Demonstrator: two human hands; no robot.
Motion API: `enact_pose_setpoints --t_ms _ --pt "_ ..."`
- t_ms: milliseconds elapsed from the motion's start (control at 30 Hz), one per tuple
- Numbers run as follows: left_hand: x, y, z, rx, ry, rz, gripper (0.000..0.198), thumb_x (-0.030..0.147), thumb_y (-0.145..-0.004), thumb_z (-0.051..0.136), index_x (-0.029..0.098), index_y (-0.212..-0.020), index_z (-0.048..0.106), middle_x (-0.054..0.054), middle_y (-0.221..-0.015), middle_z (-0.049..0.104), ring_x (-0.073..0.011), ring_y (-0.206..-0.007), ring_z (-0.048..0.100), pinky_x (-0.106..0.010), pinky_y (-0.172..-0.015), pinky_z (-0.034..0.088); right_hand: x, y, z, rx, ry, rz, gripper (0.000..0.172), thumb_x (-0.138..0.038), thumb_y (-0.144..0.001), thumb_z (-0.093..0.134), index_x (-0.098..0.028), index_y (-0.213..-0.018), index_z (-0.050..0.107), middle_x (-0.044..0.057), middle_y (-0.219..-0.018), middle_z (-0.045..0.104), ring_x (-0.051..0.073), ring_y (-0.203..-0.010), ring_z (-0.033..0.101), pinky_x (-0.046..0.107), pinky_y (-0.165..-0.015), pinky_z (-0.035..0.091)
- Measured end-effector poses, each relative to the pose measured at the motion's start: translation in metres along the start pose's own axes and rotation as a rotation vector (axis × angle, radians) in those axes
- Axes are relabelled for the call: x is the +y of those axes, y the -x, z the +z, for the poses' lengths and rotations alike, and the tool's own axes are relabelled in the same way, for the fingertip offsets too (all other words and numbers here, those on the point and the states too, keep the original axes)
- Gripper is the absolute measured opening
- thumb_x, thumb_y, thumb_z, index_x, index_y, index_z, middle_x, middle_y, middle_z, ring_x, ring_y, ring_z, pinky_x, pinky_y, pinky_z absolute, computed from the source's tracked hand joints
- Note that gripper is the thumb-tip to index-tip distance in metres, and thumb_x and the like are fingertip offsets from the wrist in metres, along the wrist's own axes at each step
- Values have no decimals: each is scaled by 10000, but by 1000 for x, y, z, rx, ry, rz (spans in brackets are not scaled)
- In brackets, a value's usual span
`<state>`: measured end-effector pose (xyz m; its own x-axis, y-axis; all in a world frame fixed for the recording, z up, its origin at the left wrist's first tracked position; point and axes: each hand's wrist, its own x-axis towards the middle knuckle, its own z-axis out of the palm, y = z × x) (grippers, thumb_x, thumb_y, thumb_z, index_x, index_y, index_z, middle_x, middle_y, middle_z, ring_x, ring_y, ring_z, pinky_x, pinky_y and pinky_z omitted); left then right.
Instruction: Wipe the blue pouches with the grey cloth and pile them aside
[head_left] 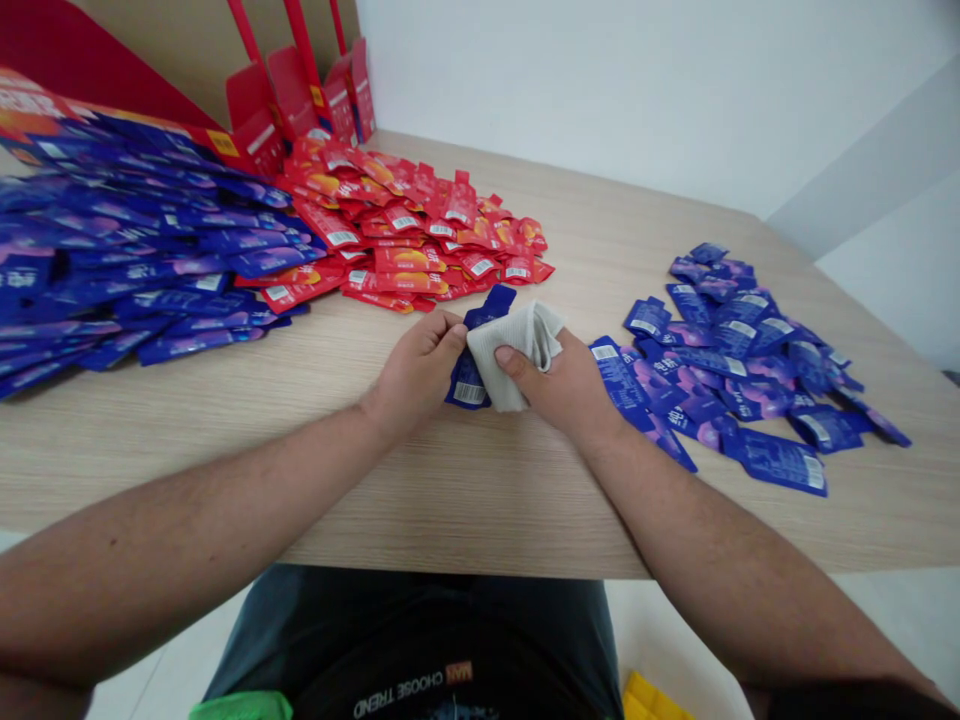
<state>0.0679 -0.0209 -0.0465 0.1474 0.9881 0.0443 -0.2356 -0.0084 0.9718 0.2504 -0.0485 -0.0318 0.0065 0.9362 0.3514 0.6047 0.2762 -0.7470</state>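
Note:
Over the middle of the table, my left hand (424,365) pinches the left edge of a blue pouch (469,385) between thumb and fingers. A folded pale grey cloth (501,352) is gripped in my right hand (562,385), thumb on top. The cloth lies against the pouch's right side and hides part of it. The pouch is tilted, with its narrow tab pointing away from me and a white barcode label at the near end. Closest to my right hand on the table is a loose pile of similar blue pouches (739,350).
A large heap of blue pouches (150,260) covers the table's left side. Beside it spreads a pile of red pouches (420,230). Red cardboard boxes (259,120) stand behind them. A white wall (600,90) rises behind the wooden table (465,500).

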Motion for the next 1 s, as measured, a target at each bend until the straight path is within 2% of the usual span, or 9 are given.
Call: enact_pose_setpoints --t_ms 167,300,433,467,567,700,800,933,1000 --pt "2 3 -1 -29 -57 -15 119 176 -871 686 199 -777 617 28 -668 542 -106 -583 445 -212 -526 355 -2 -2 -8 53 22 -5 467 -633 -853 674 -228 -1086 671 83 -1030 777 285 -916 719 453 -825 580" --pt "11 9 12 31 135 -200 172 117 -829 671 200 -733 555 34 -621 533 -111 -540 473 -219 -508 382 -5 1 -9 -97 101 -17 454 -624 -844 684 -218 -1049 689 86 -986 770 289 -901 714 443 -803 569" --pt "18 8 18 62 307 -304 202 64 -840 606 198 -725 509 35 -625 530 -115 -540 518 -228 -539 447 -8 3 -7 -55 198 -48 428 -591 -869 667 -207 -1056 692 96 -1006 752 285 -928 697 425 -816 553" --pt "19 7 17 73 317 -312 208 55 -844 595 197 -721 505 37 -621 520 -111 -536 514 -224 -535 443 -9 3 -6 -87 224 -76 410 -571 -868 674 -207 -1054 694 92 -1004 748 281 -930 692 419 -825 550" --pt "20 5 16 107 310 -321 223 49 -854 575 198 -709 492 44 -596 479 -106 -515 487 -217 -501 399 -13 5 -4 -258 325 -180 356 -508 -851 704 -192 -1015 705 93 -969 732 278 -925 679 407 -847 537" --pt "21 5 14 107 318 -252 215 63 -873 549 206 -724 490 39 -605 489 -113 -528 494 -227 -503 393 -16 6 -2 -214 444 -207 342 -503 -891 671 -175 -985 697 105 -956 702 279 -935 654 400 -856 521" --pt "20 7 15 131 281 -232 204 75 -871 560 209 -730 497 40 -600 483 -113 -519 484 -229 -500 394 -19 7 -2 -325 470 -236 292 -461 -898 674 -197 -1021 699 82 -962 692 263 -923 646 374 -834 512" --pt "22 7 17 143 283 -213 196 77 -872 554 213 -750 485 42 -615 503 -109 -531 504 -219 -521 427 -23 8 -4 -287 562 -194 314 -461 -885 696 -183 -1032 694 104 -1002 682 270 -885 641 371 -772 502" --pt "23 7 17 148 282 -207 194 80 -875 554 213 -754 482 45 -606 498 -104 -516 493 -211 -513 429 -24 8 -4 -334 590 -190 299 -445 -881 700 -187 -1032 693 104 -995 682 268 -869 642 365 -746 496"
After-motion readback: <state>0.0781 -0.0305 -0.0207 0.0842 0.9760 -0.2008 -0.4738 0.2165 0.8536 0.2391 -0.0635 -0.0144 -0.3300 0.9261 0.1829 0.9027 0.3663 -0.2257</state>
